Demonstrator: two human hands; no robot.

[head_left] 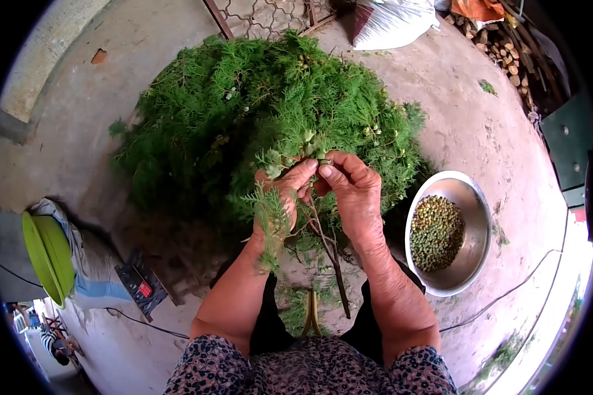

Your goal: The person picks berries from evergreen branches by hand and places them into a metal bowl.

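My left hand (284, 191) is closed round a leafy green sprig with a brown woody stem (336, 270) that hangs down between my forearms. Thumb and forefinger of my right hand (352, 187) pinch a small green cone (323, 162) at the top of the sprig, close to my left fingertips. More pale green cones (308, 139) show just above the fingers. Behind both hands spreads a big pile of green conifer branches (244, 105). To the right stands a metal bowl (476, 247) with many small green and yellowish cones (436, 234) in it.
A green basin (49, 257) and a dark tray (141, 286) with a red item lie at the left. White sack (394, 23) and stacked firewood (507, 56) are at the back right. A cable (507, 303) crosses the floor on the right.
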